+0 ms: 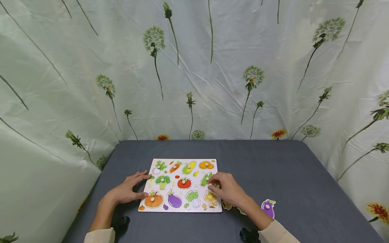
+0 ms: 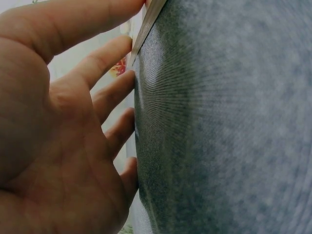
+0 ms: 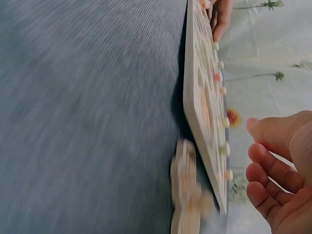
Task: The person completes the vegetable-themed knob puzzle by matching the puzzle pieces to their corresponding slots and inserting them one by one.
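A white wooden peg puzzle board (image 1: 194, 194) with vegetable pictures lies on the table. My left hand (image 1: 129, 189) is spread at its left edge, fingertips and thumb touching the edge. Above the right side hovers my right hand (image 1: 228, 187), fingers loosely bent, close over a green vegetable piece (image 1: 206, 179). In the right wrist view, thumb and fingertips (image 3: 258, 190) stand apart with nothing between them. Knobbed pieces such as the tomato (image 1: 184, 183), broccoli (image 1: 163, 182) and pumpkin (image 1: 153, 200) sit in the board. The eggplant picture (image 1: 174, 200) there shows no knob.
A loose eggplant piece (image 1: 268, 209) with a knob lies right of my right forearm. More loose pieces (image 1: 226, 205) lie by the board's right corner, partly hidden by my wrist. A dark grey cloth (image 1: 258, 158) covers the table; a flowered curtain (image 1: 212, 77) hangs behind.
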Demonstrator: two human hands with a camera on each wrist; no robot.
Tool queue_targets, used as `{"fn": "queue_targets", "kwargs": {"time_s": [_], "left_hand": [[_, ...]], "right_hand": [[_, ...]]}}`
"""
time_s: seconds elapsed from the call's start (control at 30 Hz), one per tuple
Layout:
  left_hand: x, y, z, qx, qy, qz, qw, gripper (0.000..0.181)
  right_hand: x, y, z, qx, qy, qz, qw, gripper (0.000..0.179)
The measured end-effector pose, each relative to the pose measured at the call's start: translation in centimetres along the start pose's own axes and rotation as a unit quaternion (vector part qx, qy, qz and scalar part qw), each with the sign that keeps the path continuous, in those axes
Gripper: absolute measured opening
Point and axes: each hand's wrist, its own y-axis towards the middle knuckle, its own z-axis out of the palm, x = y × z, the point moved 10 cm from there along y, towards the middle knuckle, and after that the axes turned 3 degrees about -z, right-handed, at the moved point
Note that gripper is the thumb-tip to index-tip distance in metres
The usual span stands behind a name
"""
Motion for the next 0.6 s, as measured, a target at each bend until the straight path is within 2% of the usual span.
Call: {"fn": "queue_targets", "kwargs": {"time_s": [0.4,0.6], "left_hand": [[-0.1,0.0,0.2,0.000,0.003,0.017,0.9999,0.080],[-0.1,0.0,0.2,0.002,-0.004,0.016,0.9999,0.080]], "right_hand": [[-3.5,-3.6,-4.6,-0.026,-0.036,0.043,0.9980,0.011],[-5.0,-5.4,-6.5,-0.044,-0.060,0.061,0.9954,0.013]]}}
